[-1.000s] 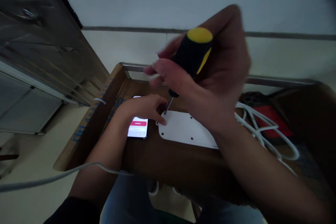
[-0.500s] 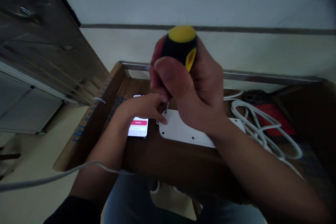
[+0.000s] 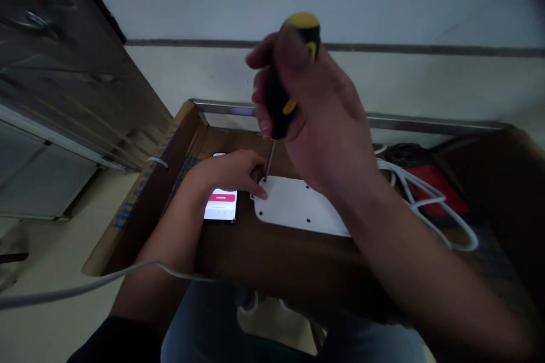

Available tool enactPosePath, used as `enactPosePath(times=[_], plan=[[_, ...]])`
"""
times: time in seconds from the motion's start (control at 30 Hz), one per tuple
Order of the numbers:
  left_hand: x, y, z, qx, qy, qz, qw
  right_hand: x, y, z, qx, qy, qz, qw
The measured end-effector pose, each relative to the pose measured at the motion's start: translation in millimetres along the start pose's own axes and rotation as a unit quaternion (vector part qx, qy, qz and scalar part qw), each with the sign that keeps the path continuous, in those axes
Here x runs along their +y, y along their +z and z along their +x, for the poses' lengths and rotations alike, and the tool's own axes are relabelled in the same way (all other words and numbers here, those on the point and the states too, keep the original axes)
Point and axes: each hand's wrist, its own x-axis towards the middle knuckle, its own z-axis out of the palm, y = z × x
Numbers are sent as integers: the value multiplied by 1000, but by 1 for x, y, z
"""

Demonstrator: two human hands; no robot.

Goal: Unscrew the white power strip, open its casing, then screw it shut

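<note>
My right hand (image 3: 326,108) is wrapped around the black-and-yellow handle of a screwdriver (image 3: 279,105), thumb up near its butt. Its thin shaft runs down to a hole at the far left corner of a long white casing (image 3: 293,204), which looks like a power strip lying face down. Dark screw holes dot the casing's rim; my right forearm hides its right part. My left hand (image 3: 234,170) pinches the casing's left end, thumb on top, fingers curled near the screwdriver tip. Beneath that wrist lies a lit phone (image 3: 221,210), partly covered.
Coiled white cable (image 3: 443,198) and a red-and-black object (image 3: 438,184) lie to the right on the brown desk (image 3: 264,255). A metal rail (image 3: 426,123) runs along the back, before the wall. Another pale cable (image 3: 85,285) crosses my left forearm.
My right hand has risen slightly and turned on the screwdriver handle, its grip looser, with more of the handle and shaft showing. My left hand keeps its place on the casing.
</note>
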Motion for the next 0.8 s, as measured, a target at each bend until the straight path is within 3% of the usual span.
enactPosePath(times=[0.1, 0.23, 0.4, 0.5, 0.8], plan=[[6, -2, -1, -8, -21, -3, 1000, -3, -10, 4, -109, 50, 38, 992], [6, -1, -1, -7, -23, -5, 1000, -3, -14, 0, -139, 21, 87, 986], [2, 2, -1, -7, -33, 12, 999, 2, -19, 1, -232, 27, 138, 962], [5, 2, -2, 8, -42, 36, 998, 2, -16, 2, -217, 18, 130, 967], [6, 1, 0, 1, -28, 51, 998, 15, 8, -12, -67, -71, 45, 994]])
